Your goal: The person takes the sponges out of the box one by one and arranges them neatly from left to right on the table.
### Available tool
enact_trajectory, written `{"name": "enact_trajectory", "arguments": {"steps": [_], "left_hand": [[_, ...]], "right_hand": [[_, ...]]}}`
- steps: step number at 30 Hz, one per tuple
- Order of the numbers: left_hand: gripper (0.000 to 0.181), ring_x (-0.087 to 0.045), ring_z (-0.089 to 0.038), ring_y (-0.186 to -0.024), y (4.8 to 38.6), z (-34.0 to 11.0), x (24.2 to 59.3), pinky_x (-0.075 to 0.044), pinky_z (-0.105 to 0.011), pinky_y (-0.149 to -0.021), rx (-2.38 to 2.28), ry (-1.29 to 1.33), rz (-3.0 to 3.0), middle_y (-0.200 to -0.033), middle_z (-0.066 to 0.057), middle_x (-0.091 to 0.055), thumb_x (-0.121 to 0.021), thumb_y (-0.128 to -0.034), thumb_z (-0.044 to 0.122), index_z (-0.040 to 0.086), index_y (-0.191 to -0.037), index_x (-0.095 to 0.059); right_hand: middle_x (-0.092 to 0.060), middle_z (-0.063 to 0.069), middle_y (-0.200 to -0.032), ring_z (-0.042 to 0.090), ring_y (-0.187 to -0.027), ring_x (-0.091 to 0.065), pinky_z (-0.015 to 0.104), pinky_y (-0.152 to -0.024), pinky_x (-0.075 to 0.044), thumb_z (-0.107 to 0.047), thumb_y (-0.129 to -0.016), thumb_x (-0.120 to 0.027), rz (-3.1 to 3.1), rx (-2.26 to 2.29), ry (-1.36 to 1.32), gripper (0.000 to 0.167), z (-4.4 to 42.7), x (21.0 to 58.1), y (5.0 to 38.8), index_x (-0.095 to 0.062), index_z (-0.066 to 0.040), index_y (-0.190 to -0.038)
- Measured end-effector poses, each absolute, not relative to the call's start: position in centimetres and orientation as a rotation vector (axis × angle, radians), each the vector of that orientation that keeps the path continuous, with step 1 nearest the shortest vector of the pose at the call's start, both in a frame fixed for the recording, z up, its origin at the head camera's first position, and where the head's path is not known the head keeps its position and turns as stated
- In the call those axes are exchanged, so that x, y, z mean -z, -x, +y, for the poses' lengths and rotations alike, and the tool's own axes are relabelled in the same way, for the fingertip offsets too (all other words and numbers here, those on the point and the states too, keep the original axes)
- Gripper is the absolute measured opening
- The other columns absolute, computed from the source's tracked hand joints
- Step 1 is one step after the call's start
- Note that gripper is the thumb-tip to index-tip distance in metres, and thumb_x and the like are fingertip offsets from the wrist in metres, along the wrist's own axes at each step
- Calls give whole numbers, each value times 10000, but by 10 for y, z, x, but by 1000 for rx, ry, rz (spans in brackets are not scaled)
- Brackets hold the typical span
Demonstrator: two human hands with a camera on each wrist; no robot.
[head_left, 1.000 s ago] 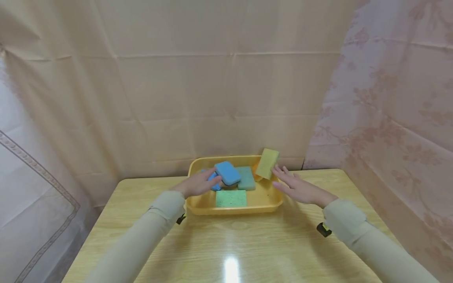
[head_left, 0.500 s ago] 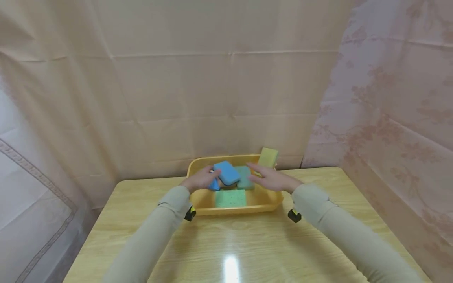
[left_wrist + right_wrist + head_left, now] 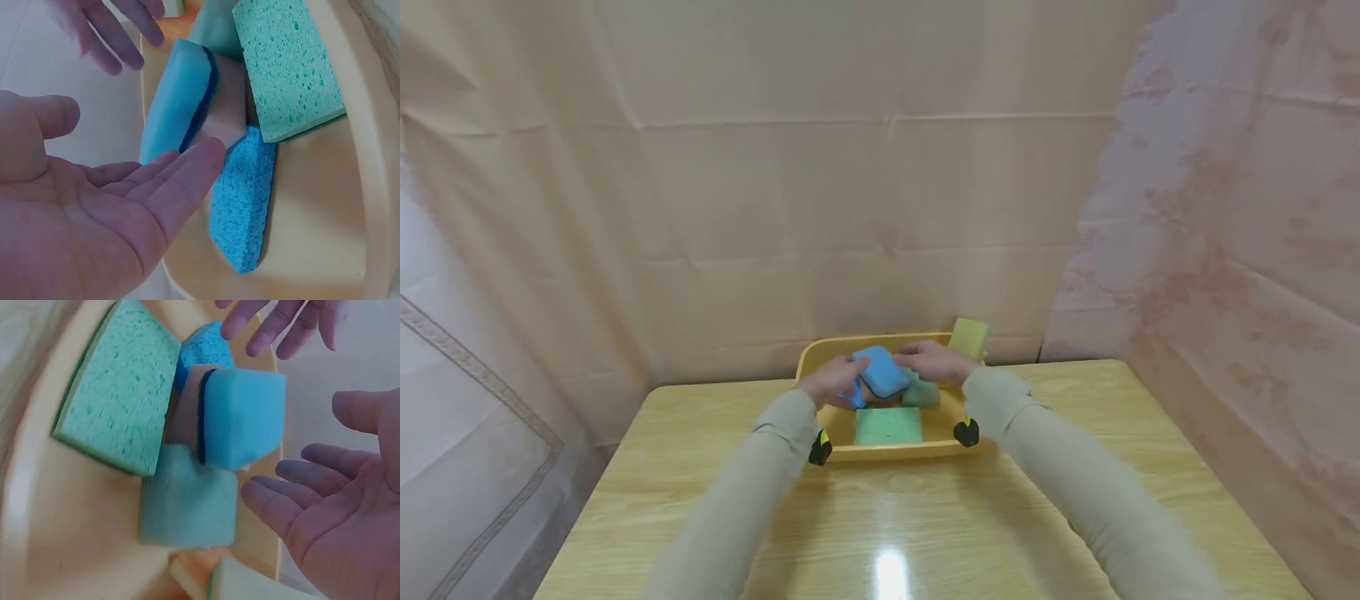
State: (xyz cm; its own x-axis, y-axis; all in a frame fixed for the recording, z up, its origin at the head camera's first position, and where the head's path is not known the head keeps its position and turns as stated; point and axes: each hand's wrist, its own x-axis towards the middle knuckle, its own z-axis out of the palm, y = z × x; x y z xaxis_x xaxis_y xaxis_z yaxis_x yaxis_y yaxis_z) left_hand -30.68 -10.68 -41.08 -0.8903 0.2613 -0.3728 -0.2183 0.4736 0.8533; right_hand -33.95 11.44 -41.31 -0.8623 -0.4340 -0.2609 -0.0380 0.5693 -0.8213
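A light blue sponge [image 3: 883, 372] with a dark blue layer lies on top of the other sponges in the yellow basin [image 3: 887, 452]. My left hand [image 3: 835, 379] is at its left side, fingers fairly straight, over a porous blue sponge [image 3: 242, 200]. On the other side is my right hand [image 3: 934, 361], fingers loosely extended and thumb apart, close to the light blue sponge. In the right wrist view a gap shows between those fingers and it. Whether the left fingertips touch it I cannot tell. Beneath it sit a pinkish sponge [image 3: 224, 103] and a teal sponge [image 3: 187, 506].
A bright green sponge [image 3: 889, 426] lies at the basin's front. At the back right corner a yellow sponge [image 3: 968, 336] leans over the rim, beside something orange [image 3: 203, 565]. The basin stands at the far edge of a wooden table [image 3: 880, 508], against a beige curtain [image 3: 775, 208].
My right hand has moved left, from beside the yellow sponge to near the light blue one. My left hand has shifted slightly right. The sponges have hardly moved.
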Motion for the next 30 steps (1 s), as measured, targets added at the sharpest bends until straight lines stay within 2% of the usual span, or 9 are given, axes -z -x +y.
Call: {"name": "enact_trajectory", "arguments": {"steps": [2, 6, 11, 19, 26, 30], "left_hand": [[698, -511, -417, -1271, 308, -107, 414, -492, -501, -1023, -1390, -7, 2272, -1399, -275, -475, -403, -1087, 449, -30, -1568, -242], [617, -586, -389, -1149, 309, -107, 418, -506, -489, -1005, -1343, 33, 2289, -1231, -255, -553, -418, -1088, 415, -43, -1497, -363], [430, -619, -369, -987, 311, -105, 423, -513, -497, -968, -1347, 37, 2273, -1021, -197, -581, -434, -1090, 329, -57, -1269, -492], [386, -634, -395, -1045, 319, -104, 425, -551, -476, -916, -1282, 38, 2325, -1123, -227, -617, -471, -1078, 307, -28, -1261, -527], [430, -717, -345, -923, 322, -112, 424, -610, -382, -768, -1235, 82, 2429, -1056, -183, -661, -563, -1031, 275, -88, -1260, -581], [355, -729, -284, -794, 324, -113, 427, -612, -345, -710, -1231, 93, 2464, -948, -176, -693, -623, -999, 203, -86, -1204, -635]], "right_hand": [[-408, 204, -1552, 370, -1405, -416, 496, -1097, -423, -315, -1080, -494, 2329, 1260, 343, 577, 106, 416, 345, -376, 32, -1526], [-405, 198, -1556, 363, -1410, -410, 528, -1096, -415, -293, -1072, -510, 2309, 1294, 281, 552, 90, 418, 352, -403, 15, -1517], [-409, 201, -1551, 364, -1412, -402, 558, -1093, -407, -270, -1065, -518, 2327, 1315, 202, 533, 82, 421, 356, -423, 16, -1505], [-453, 246, -1502, 373, -1358, -470, 495, -1059, -462, -190, -1062, -516, 2387, 1346, 170, 496, 81, 429, 357, -434, 72, -1474], [-549, 269, -1391, 368, -1185, -608, 445, -873, -583, -186, -1062, -531, 2304, 1401, 169, 484, 73, 436, 364, -449, 82, -1457], [-559, 270, -1366, 388, -1173, -614, 441, -845, -593, -164, -1054, -548, 2228, 1460, 128, 479, 69, 441, 368, -442, 67, -1460]]}}
